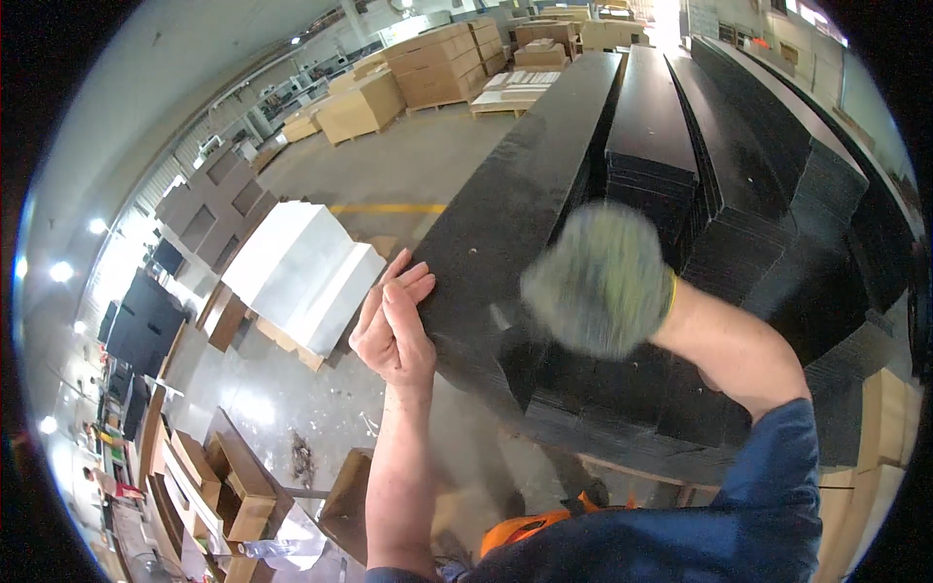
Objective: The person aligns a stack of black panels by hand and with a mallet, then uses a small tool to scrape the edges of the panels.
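My bare left hand [394, 325] is at the left edge of a long black board [505, 194], the top one of a stack. Its fingers are stretched toward that edge, with the fingertips touching or very close to it; nothing shows in the hand. My right hand [603, 282], in a grey-and-yellowish knit glove, is over the right side of the same board. Motion smears it, so its fingers and anything under them are hidden. A small pale patch [501, 316] shows on the board between my hands.
More stacks of black boards [653, 107] stand close on the right. White panels [301, 267] are piled at the left. An open cardboard box [243, 486] lies lower left. Brown cartons [437, 63] stand at the back, beyond a yellow floor line [389, 208].
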